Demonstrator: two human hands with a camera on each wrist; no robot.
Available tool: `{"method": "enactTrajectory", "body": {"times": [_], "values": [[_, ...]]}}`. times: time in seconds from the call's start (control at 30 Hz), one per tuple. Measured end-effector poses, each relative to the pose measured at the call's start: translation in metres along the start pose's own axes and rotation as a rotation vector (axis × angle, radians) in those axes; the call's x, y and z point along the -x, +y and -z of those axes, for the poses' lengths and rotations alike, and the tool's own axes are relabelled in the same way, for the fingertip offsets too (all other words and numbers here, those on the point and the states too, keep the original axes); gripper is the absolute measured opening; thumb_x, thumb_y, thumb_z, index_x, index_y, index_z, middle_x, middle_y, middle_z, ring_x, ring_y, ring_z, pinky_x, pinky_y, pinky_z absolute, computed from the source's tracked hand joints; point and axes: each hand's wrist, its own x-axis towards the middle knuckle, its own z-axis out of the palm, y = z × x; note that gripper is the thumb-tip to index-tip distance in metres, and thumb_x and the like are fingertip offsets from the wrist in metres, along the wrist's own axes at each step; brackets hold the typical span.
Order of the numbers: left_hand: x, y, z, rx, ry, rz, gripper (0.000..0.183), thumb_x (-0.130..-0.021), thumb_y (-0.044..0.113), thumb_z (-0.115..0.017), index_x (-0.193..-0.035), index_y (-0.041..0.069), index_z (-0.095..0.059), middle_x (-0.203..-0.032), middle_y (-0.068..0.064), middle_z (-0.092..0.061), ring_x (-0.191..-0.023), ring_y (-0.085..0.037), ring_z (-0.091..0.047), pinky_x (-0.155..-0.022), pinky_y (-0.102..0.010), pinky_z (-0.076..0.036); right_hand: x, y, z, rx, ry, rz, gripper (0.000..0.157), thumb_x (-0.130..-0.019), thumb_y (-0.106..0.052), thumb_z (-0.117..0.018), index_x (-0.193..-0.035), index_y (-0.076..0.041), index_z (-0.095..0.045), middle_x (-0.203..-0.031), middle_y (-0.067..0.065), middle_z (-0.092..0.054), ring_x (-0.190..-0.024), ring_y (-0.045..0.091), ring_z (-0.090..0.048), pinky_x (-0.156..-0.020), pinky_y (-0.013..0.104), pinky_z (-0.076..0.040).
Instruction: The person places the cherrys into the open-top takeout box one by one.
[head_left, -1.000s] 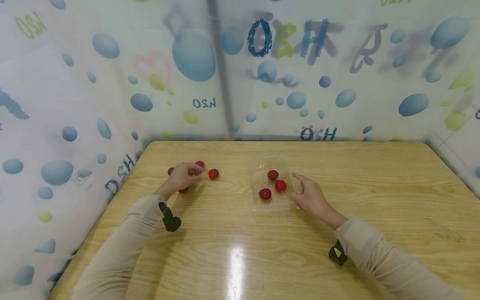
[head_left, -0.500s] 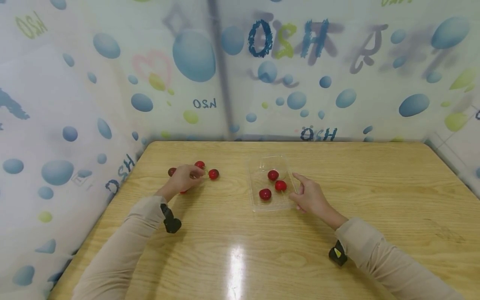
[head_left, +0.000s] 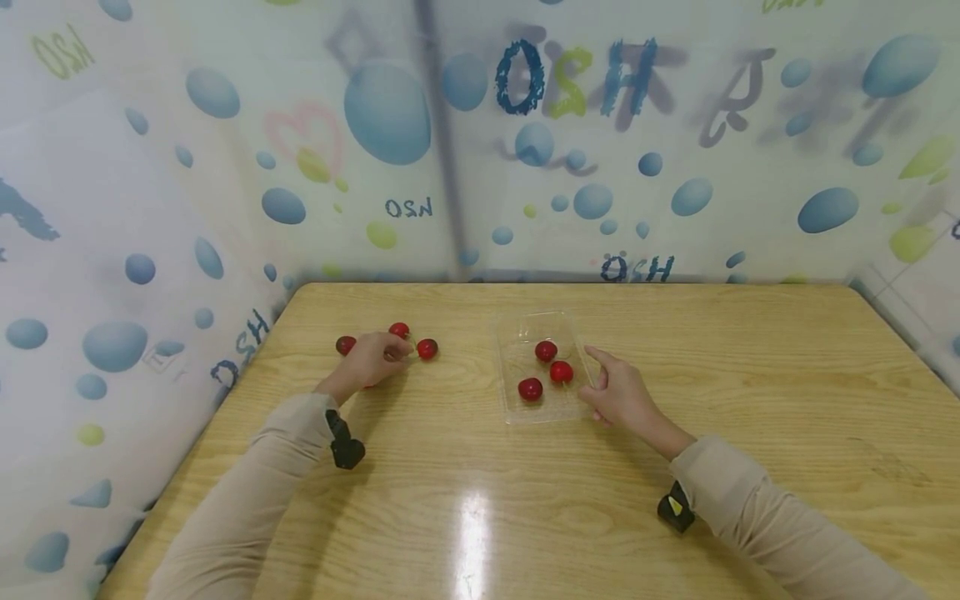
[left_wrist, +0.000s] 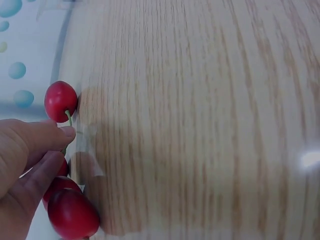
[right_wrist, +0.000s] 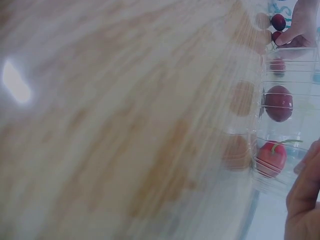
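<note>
My left hand [head_left: 372,358] is over a loose group of red cherries at the table's left. In the left wrist view its thumb and forefinger pinch the green stem [left_wrist: 69,118] of one cherry [left_wrist: 60,101], which sits just beyond the fingertips. Other cherries, one dark red [head_left: 346,345] and one farther back [head_left: 399,330], lie around this hand; another is mostly hidden beneath it. A clear plastic container [head_left: 517,414] with three cherries [head_left: 530,389] inside stands mid-table. My right hand [head_left: 621,392] touches its right side, forefinger extended and thumb apart at the wall.
The wooden table [head_left: 420,500] reaches back to a patterned curtain [head_left: 480,167] with blue bubbles and lettering. Another curtain side stands along the left edge. Black wrist cameras [head_left: 347,450] sit on both sleeves.
My left hand has shifted slightly right and nearer, its fingertips closing in on the cherry's stem. The right hand and the container stay in place.
</note>
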Motion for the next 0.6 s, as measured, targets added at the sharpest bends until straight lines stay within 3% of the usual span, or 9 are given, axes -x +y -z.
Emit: {"method": "enactTrajectory", "body": {"times": [0.6], "values": [[-0.0006, -0.001, -0.0031, -0.008, 0.002, -0.019, 0.017, -0.078, -0.006, -0.061, -0.095, -0.006, -0.063, -0.092, -0.016, -0.062, -0.086, -0.029, -0.058, -0.076, -0.038, -0.047, 0.0007, -0.0002, -0.0004, -0.002, 0.001, 0.021, 0.064, -0.073, 0.004, -0.056, -0.133, 0.005, -0.033, -0.053, 0.004, -0.043, -0.032, 0.011, -0.044, -0.034, 0.024, -0.038]]}}
